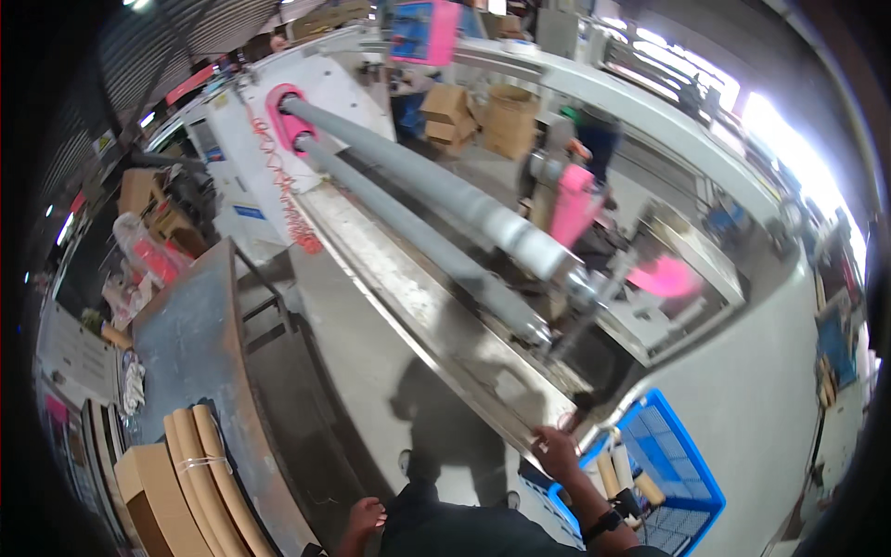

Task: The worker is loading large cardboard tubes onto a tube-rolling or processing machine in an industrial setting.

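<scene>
My right hand reaches to the near right end of the machine, above the edge of a blue plastic basket. Its fingers are closed, beside a small dark part on the machine's frame; what they grip, if anything, I cannot make out. Low in front of my body, my left hand hangs with its fingers curled in and nothing visible in them. Two long grey rollers, an upper roller and a lower roller, run across the machine from a pink-edged end plate. Cardboard tubes lie in the basket.
To the left stands a worn metal table. Long cardboard tubes, tied together, lean beside a cardboard box. Behind the rollers are more cartons. An orange coiled hose hangs by the machine's far end.
</scene>
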### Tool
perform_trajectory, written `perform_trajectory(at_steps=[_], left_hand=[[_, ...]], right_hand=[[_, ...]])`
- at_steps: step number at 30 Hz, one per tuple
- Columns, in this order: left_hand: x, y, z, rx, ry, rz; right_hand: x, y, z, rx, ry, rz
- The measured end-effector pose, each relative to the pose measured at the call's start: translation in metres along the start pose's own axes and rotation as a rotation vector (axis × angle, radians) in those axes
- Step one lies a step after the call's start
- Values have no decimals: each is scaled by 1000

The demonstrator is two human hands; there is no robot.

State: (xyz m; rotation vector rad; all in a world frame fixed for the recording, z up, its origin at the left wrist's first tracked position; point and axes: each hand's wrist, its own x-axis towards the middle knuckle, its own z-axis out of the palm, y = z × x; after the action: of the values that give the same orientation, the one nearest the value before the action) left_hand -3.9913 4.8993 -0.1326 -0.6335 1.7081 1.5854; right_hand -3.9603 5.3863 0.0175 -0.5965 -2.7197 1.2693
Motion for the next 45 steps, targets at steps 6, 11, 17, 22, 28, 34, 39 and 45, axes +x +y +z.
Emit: perform_trajectory(at_steps=[6,11,17,22,28,34,39,45], left_hand=[[63,107,-58,17,168,326],[93,228,-104,-46,259,512],[171,317,-147,-208,337,571],[227,389,-168,-221,394,443],[271,504,-198,-412,419,484],[355,594,-248,-449,412,416],[441,666,-307,-361,464,426],[549,805,-399,-435,419,512]], right_hand=[[171,-225,-19,-260,286,-527],[297,-272,-43,-579,529,-496],[405,-305,-13,-813,446,-78],[517,-373,44,-867,436,-140],[685,-482,125,-774,296,-153],[846,-569,205,-691,192,-181],[948,-644,272,-709,258,-289],[1071,-725,341,-757,178,-158]])
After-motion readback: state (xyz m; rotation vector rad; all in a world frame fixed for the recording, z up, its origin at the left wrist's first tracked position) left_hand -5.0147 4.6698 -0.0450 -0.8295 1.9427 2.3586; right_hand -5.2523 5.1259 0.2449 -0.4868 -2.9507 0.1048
